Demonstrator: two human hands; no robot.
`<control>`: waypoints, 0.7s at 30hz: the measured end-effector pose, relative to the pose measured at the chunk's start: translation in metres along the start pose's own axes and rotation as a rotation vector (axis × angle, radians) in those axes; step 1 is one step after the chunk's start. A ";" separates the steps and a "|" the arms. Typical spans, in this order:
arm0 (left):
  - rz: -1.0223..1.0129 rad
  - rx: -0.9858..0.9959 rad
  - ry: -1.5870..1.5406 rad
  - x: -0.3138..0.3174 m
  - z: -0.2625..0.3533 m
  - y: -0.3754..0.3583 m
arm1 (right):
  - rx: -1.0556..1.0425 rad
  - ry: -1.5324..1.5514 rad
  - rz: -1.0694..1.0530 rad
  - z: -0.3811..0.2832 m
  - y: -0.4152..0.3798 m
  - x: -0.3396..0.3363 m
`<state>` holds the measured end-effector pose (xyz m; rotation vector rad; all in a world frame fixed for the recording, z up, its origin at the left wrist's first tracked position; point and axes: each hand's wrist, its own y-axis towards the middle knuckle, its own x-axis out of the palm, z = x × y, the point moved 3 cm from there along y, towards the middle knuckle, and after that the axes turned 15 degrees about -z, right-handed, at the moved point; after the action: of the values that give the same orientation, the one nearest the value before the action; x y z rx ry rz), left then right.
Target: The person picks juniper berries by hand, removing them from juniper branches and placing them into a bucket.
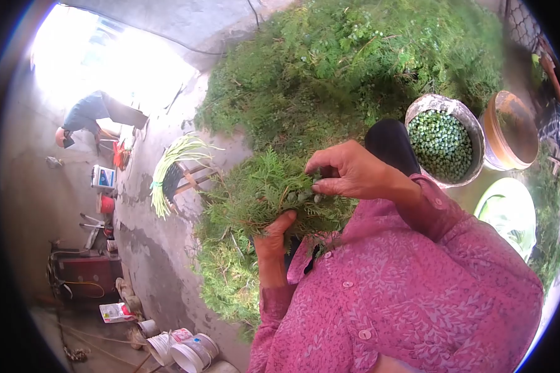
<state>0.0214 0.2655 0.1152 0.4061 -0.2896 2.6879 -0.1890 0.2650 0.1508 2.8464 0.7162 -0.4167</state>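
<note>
My left hand point(275, 235) is wrapped round the base of a leafy green sprig bunch point(264, 186), held in front of my pink patterned shirt. Over the bunch's right side, my right hand point(348, 171) bends its thumb and fingers together at some small green cones point(311, 196). Whether a cone is between the fingertips is too small to tell. To the right stands a bucket point(417, 112) with many round green cones in it. A large heap of green branches point(348, 68) lies beyond my hands.
A tan bucket point(491, 133) and a pale green basin point(507, 208) are at the right. Long green beans point(168, 171) lie over a stool at the left. Farther off, a person point(90, 115) bends over. White buckets point(193, 353) lie at the bottom left.
</note>
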 end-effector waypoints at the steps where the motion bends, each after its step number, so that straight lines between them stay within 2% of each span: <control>1: 0.000 0.002 0.015 0.001 0.002 0.000 | 0.003 -0.001 0.002 0.001 0.000 0.001; 3: -0.002 0.000 0.025 0.001 0.000 0.001 | -0.095 -0.117 0.133 0.000 -0.002 0.001; 7: 0.044 0.033 0.026 -0.015 -0.019 0.002 | -0.084 -0.078 0.231 0.014 0.001 0.005; 9: 0.095 0.018 0.043 -0.027 -0.024 -0.002 | 0.021 0.887 0.142 0.031 -0.001 -0.005; 10: 0.142 0.016 -0.007 -0.034 -0.024 -0.004 | 0.019 0.884 0.139 0.037 -0.004 -0.016; 12: 0.195 0.013 -0.057 -0.043 -0.022 -0.008 | -0.176 1.391 0.235 0.044 -0.008 -0.036; 16: 0.194 0.030 -0.028 -0.047 -0.020 -0.009 | -0.099 1.391 0.247 0.037 -0.016 -0.026; 18: 0.165 0.057 -0.010 -0.042 -0.019 -0.006 | -0.039 1.290 0.091 0.034 -0.010 -0.012; 19: 0.179 0.040 -0.010 -0.037 -0.017 -0.006 | 0.086 1.095 0.067 0.032 -0.006 -0.009; 20: 0.193 0.023 -0.008 -0.032 -0.015 -0.006 | 0.084 1.097 0.070 0.030 -0.002 -0.006; 21: 0.190 0.022 -0.005 -0.029 -0.013 -0.005 | 0.111 0.849 0.074 0.027 0.000 -0.001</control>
<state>0.0452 0.2629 0.0944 0.4106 -0.3150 2.8782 -0.1959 0.2580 0.1261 3.0838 0.6987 0.8410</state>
